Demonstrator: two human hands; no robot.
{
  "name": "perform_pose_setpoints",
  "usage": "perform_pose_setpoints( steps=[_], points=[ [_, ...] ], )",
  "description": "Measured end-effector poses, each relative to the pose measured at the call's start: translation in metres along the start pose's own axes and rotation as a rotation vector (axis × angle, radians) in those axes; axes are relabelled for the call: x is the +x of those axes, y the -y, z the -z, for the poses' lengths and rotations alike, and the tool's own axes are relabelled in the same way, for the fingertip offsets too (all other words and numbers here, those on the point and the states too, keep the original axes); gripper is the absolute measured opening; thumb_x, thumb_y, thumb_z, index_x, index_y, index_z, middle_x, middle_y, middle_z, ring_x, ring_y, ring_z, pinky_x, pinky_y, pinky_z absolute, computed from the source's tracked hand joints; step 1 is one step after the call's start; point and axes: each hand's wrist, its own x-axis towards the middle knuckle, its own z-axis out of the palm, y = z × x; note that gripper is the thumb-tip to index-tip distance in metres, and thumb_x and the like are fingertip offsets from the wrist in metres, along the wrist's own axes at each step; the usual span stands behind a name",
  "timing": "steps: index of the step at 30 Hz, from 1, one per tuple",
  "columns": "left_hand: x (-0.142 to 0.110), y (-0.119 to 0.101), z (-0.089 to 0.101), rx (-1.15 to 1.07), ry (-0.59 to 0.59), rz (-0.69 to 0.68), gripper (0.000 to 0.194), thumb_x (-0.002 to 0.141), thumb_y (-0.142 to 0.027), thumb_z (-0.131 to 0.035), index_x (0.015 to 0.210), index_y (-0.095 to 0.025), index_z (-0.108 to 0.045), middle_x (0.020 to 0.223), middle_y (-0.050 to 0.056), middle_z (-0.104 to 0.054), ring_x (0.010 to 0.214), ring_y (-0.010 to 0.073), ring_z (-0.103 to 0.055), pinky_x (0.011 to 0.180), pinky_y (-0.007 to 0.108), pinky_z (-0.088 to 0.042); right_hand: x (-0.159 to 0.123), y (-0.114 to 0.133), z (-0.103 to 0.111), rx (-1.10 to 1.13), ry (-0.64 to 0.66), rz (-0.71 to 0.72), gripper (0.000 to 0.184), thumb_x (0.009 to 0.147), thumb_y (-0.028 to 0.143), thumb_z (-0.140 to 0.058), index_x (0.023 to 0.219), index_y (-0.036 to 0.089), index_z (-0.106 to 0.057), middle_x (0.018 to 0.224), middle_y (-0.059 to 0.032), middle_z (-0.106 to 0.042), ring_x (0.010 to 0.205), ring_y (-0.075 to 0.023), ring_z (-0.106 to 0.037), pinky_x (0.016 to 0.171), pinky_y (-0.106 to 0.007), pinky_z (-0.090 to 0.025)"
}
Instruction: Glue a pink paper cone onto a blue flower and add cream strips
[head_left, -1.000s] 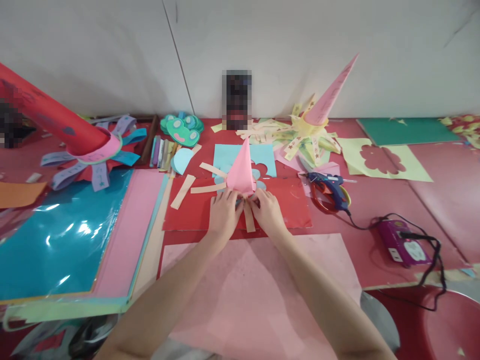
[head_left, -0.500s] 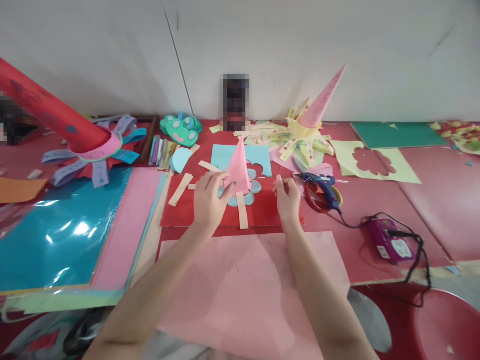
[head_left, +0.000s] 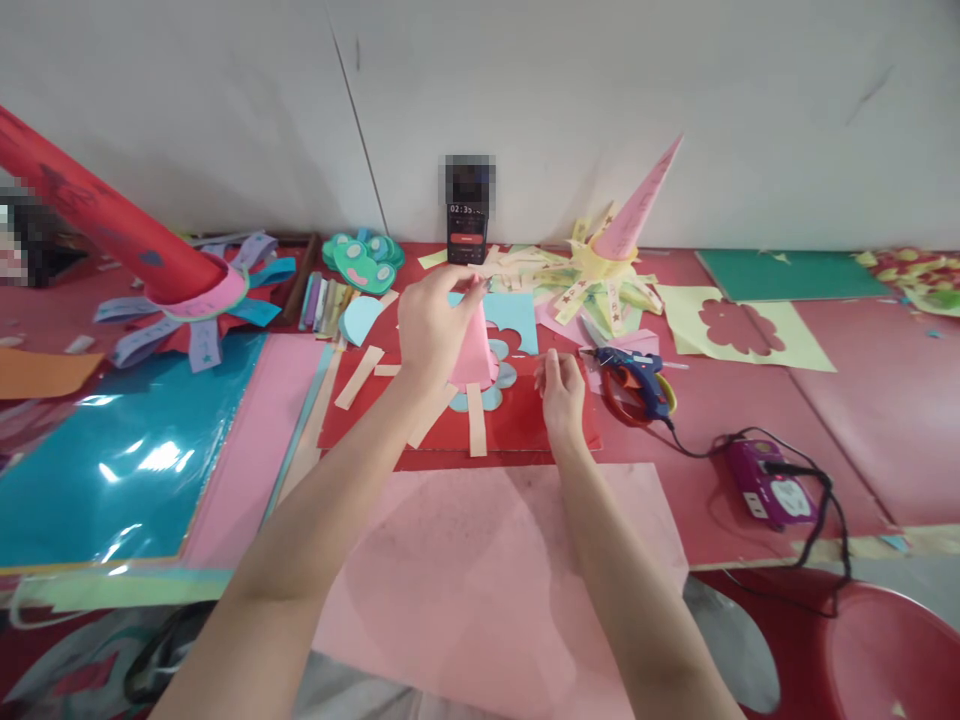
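A pink paper cone (head_left: 470,352) stands upright on a light blue flower-shaped paper (head_left: 491,397), which lies on a red board (head_left: 517,425). My left hand (head_left: 433,325) is closed round the cone's tip, thumb and fingers together, and covers part of its left side. Cream paper strips (head_left: 478,422) stick out from around the cone's base. To the right of the cone, just above the red board, is my right hand (head_left: 562,398). Its fingers are pressed together; whatever they hold, if anything, is too small to make out.
A blue glue gun (head_left: 637,380) and scissors (head_left: 666,398) lie right of my right hand; a cord leads to a purple power box (head_left: 772,485). Pink paper (head_left: 480,570) covers the near edge. Behind stand a phone (head_left: 466,235) and a finished pink cone hat (head_left: 637,212).
My left hand has risen from the cone's lower left side to its tip. A cream strip at the lower left now shows. My right hand has stayed nearly in place.
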Motion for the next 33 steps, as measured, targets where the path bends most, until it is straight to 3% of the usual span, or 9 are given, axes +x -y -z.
perform_pose_setpoints(
  steps=[6, 11, 15, 19, 23, 29, 33],
  points=[
    [0.006, -0.003, 0.010, -0.031, 0.011, -0.001, 0.007, 0.084, -0.023, -0.060, 0.083, -0.022, -0.067, 0.086, -0.003, -0.072, 0.081, 0.0129, -0.067, 0.075, 0.022, -0.050, -0.001, 0.002, -0.001, -0.004, -0.001, 0.002, 0.036, 0.086, 0.054, -0.043, 0.074, 0.021, -0.050, 0.060, 0.0045, -0.047, 0.051, -0.0082, -0.042, 0.052, -0.023, -0.036],
    [0.007, -0.019, 0.019, -0.093, 0.023, -0.007, 0.007, 0.085, -0.025, -0.060, 0.083, -0.022, -0.066, 0.082, -0.003, -0.071, 0.075, 0.0122, -0.066, 0.073, 0.023, -0.051, -0.001, 0.004, 0.000, 0.022, -0.028, -0.003, 0.036, 0.086, 0.053, -0.044, 0.071, 0.021, -0.047, 0.059, 0.0044, -0.046, 0.052, -0.0088, -0.042, 0.053, -0.024, -0.036],
    [0.006, -0.039, 0.031, -0.065, 0.035, -0.074, 0.010, 0.087, -0.029, -0.057, 0.088, -0.024, -0.066, 0.087, -0.002, -0.070, 0.080, 0.0135, -0.065, 0.077, 0.026, -0.050, 0.000, 0.005, 0.000, 0.059, -0.058, 0.015, 0.038, 0.086, 0.055, -0.042, 0.071, 0.021, -0.045, 0.059, 0.0046, -0.043, 0.053, -0.0088, -0.042, 0.051, -0.023, -0.036],
    [0.006, -0.049, 0.034, -0.009, 0.122, -0.178, 0.011, 0.088, -0.031, -0.056, 0.088, -0.026, -0.066, 0.087, -0.003, -0.069, 0.087, 0.0152, -0.064, 0.086, 0.031, -0.048, 0.000, 0.005, 0.000, 0.065, -0.060, 0.028, 0.038, 0.086, 0.057, -0.039, 0.072, 0.021, -0.044, 0.061, 0.0047, -0.044, 0.052, -0.0081, -0.041, 0.050, -0.022, -0.035],
    [0.003, -0.043, 0.030, -0.007, 0.189, -0.207, 0.012, 0.088, -0.031, -0.056, 0.087, -0.026, -0.067, 0.086, -0.002, -0.070, 0.087, 0.0156, -0.065, 0.083, 0.030, -0.048, 0.000, 0.005, -0.001, 0.067, -0.054, 0.016, 0.039, 0.085, 0.058, -0.040, 0.073, 0.021, -0.045, 0.062, 0.0046, -0.044, 0.052, -0.0081, -0.041, 0.050, -0.022, -0.034],
    [-0.001, -0.021, 0.025, -0.111, 0.180, -0.060, 0.008, 0.084, -0.026, -0.062, 0.083, -0.023, -0.069, 0.084, -0.002, -0.072, 0.080, 0.0126, -0.066, 0.073, 0.023, -0.049, 0.000, 0.004, 0.000, 0.118, -0.058, 0.005, 0.035, 0.084, 0.053, -0.045, 0.072, 0.021, -0.049, 0.061, 0.0046, -0.046, 0.052, -0.0083, -0.041, 0.051, -0.023, -0.035],
    [-0.004, -0.011, 0.021, -0.126, 0.187, -0.032, 0.006, 0.082, -0.023, -0.063, 0.080, -0.023, -0.069, 0.083, -0.002, -0.073, 0.079, 0.0126, -0.066, 0.070, 0.022, -0.049, 0.000, 0.005, -0.001, 0.115, -0.056, -0.006, 0.033, 0.085, 0.051, -0.045, 0.073, 0.020, -0.051, 0.060, 0.0047, -0.046, 0.051, -0.0083, -0.042, 0.051, -0.024, -0.035]
  ],
)
